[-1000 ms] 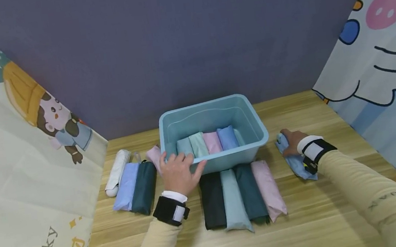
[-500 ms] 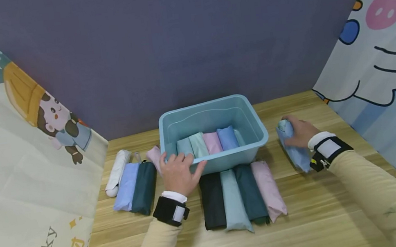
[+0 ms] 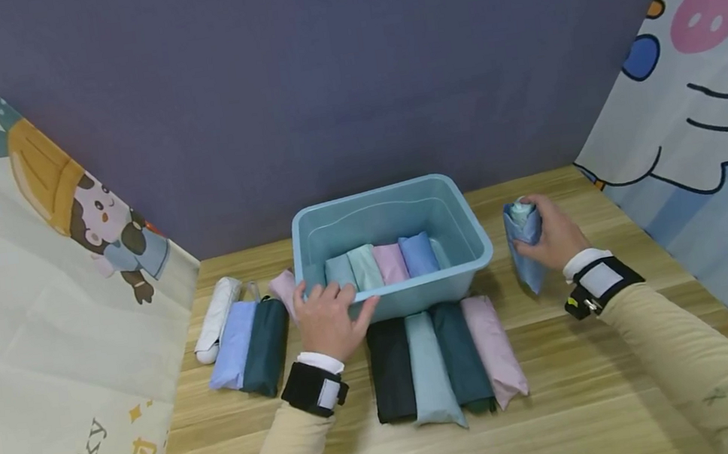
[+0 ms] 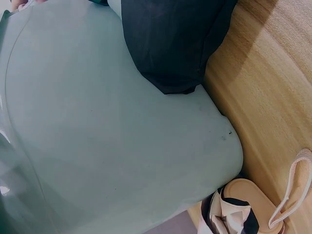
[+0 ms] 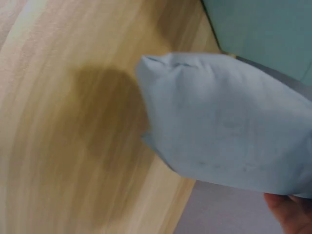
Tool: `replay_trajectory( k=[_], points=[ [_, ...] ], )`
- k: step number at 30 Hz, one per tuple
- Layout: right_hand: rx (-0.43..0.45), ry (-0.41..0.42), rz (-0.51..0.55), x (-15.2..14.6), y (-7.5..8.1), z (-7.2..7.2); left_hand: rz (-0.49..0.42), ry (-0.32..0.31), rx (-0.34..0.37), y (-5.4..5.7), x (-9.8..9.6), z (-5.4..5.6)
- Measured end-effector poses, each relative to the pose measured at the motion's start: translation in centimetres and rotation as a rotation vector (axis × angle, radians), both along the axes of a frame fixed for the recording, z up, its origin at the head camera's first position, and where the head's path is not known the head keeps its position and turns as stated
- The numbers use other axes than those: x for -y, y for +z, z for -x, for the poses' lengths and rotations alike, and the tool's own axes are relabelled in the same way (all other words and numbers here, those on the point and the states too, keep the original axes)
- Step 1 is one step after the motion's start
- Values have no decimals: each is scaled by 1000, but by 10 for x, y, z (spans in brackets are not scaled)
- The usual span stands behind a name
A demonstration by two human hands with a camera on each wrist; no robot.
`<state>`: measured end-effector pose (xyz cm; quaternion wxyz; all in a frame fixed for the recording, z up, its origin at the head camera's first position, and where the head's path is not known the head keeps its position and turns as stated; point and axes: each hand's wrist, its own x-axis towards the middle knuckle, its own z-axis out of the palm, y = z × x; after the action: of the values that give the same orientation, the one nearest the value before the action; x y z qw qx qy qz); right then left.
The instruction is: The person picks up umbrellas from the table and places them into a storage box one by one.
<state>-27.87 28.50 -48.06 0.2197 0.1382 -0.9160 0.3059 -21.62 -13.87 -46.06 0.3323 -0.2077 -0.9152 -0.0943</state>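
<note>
My left hand (image 3: 328, 321) rests at the near left corner of a light blue plastic bin (image 3: 414, 300), its fingers bent over the rim. The left wrist view is mostly filled by the bin's outer wall (image 4: 107, 126). To the right of the bin, my right hand (image 3: 557, 235) grips a folded light blue umbrella (image 3: 519, 238) in its sleeve, fingers round its upper part. It stands nearly upright, raised off the table; its lower end fills much of the right wrist view, with a shadow beneath. Several folded umbrellas (image 3: 390, 261) in green, pink and blue line the bin's inside.
In front of the bin lie a black umbrella (image 3: 391, 371), a pale teal one (image 3: 433, 370), a dark green one (image 3: 461, 355) and a pink one (image 3: 495, 351). Left are white (image 3: 218, 317), periwinkle (image 3: 235, 345) and dark green (image 3: 264, 349) umbrellas. A dark wall (image 3: 347, 93) stands behind.
My right hand has lifted the light blue umbrella from lying on the table and tipped it towards upright. The left hand and the bin have stayed put.
</note>
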Motion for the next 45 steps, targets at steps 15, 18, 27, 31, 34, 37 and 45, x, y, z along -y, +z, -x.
replay_trajectory(
  k=[15,18,27,31,34,37,45],
  points=[
    [-119,24,0,-4,-25,-2,-16,-15,-34,-1,0,1],
    [-102,-2,-5,-4,-23,-5,-24,-18,-44,-3,1,2],
    [-62,-178,-39,8,-24,-18,-11,-7,-30,-2,1,2],
    [-79,-223,-16,12,-25,-22,-4,-3,-28,-1,1,1],
    [-77,-237,-6,14,-24,-22,-4,-1,-32,-2,1,2],
    [-65,-247,-1,17,-22,-22,-5,-1,-35,-1,1,2],
    [-77,-293,-2,20,-22,-18,0,1,-29,-1,0,0]
  ],
)
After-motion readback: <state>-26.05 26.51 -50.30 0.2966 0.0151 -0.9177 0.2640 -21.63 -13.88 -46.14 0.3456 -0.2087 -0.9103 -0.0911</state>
